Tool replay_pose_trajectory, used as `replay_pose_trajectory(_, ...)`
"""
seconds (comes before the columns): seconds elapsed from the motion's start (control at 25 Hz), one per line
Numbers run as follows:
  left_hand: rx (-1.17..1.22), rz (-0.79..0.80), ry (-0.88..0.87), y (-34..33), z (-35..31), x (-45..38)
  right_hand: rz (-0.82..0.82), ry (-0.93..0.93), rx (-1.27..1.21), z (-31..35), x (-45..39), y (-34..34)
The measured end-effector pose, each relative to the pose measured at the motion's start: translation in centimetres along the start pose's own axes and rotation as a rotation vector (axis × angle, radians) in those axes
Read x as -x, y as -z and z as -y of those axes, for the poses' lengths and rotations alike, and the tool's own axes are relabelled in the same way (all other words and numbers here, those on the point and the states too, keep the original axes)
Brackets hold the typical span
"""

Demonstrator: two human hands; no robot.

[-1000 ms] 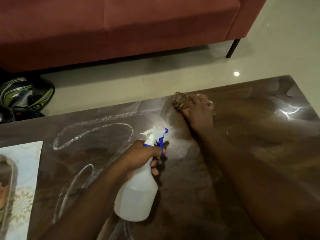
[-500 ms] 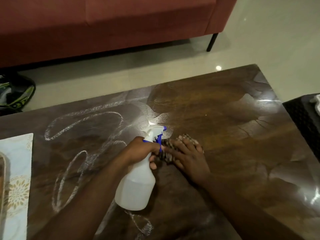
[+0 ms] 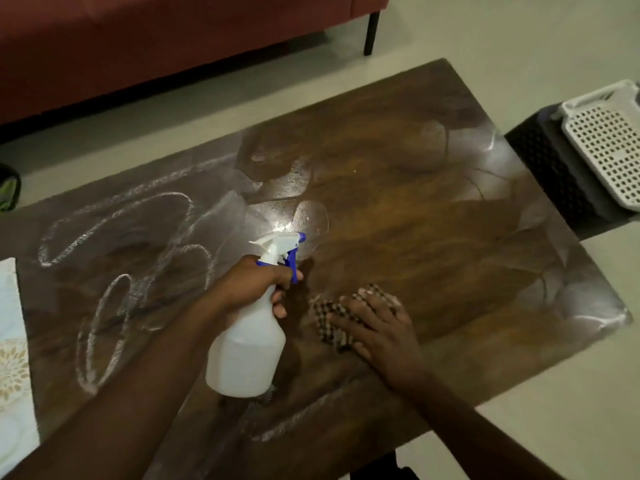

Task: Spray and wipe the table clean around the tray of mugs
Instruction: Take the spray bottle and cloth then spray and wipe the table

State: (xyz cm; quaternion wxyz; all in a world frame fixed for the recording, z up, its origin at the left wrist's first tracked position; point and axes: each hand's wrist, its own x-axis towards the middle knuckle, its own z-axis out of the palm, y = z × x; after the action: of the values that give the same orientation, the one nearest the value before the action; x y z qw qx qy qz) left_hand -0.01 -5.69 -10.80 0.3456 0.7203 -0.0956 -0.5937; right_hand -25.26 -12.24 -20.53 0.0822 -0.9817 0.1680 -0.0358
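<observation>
My left hand [image 3: 252, 285] grips the unlabelled spray bottle [image 3: 247, 351]. My right hand [image 3: 381, 327] presses flat, fingers spread, on the checked cloth [image 3: 329, 320] near the glossy brown bench's [image 3: 433, 209] near edge; a red sofa [image 3: 138, 39] stands beyond.

Spray bottle [image 3: 247, 344] left of cloth [image 3: 334, 318], both on table [image 3: 433, 237].

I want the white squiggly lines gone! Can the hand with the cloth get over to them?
Probably yes. The right hand presses the checked cloth flat on the table. The foam lines lie to its left, but the left hand holding the spray bottle stands between them.
</observation>
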Motion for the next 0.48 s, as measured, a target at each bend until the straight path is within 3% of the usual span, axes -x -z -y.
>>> replay_pose_trajectory(0.04, -0.01, -0.007, -0.002, -0.6, 0.1, 0.2, -0.021, -0.098, 0.029, -2.2, 0.7, 0.1)
replay_pose_trajectory(0.16, -0.036, 0.0, 0.002, -2.6, 0.1, 1.4, -0.101, -0.647, -0.049, -4.4, -2.9, 1.3)
replay_pose_trajectory(0.2, -0.035, -0.007, -0.004, -3.3, 0.3, 1.7, -0.135, -0.657, -0.078, -2.9, -3.9, 0.8)
replay_pose_trajectory(0.24, -0.036, -0.02, -0.007, -3.9, 0.6, 1.9, -0.122, -0.542, -0.077, -0.7, -3.6, 0.1)
replay_pose_trajectory(0.32, -0.031, -0.038, -0.001, -5.1, 1.0, 2.6, -0.016, -0.126, -0.043, 2.8, 1.8, -1.1)
replay_pose_trajectory(0.36, -0.019, -0.034, 0.002, -5.6, 1.2, 3.2, 0.012, -0.033, -0.029, 1.9, 5.4, -0.8)
replay_pose_trajectory(0.44, -0.003, -0.047, -0.004, -6.5, 2.1, 4.2, -0.04, -0.125, 0.005, -2.9, 9.6, 0.5)
replay_pose_trajectory(0.48, -0.001, -0.057, -0.011, -6.8, 2.8, 4.6, -0.066, -0.301, 0.014, -5.4, 9.9, 1.3)
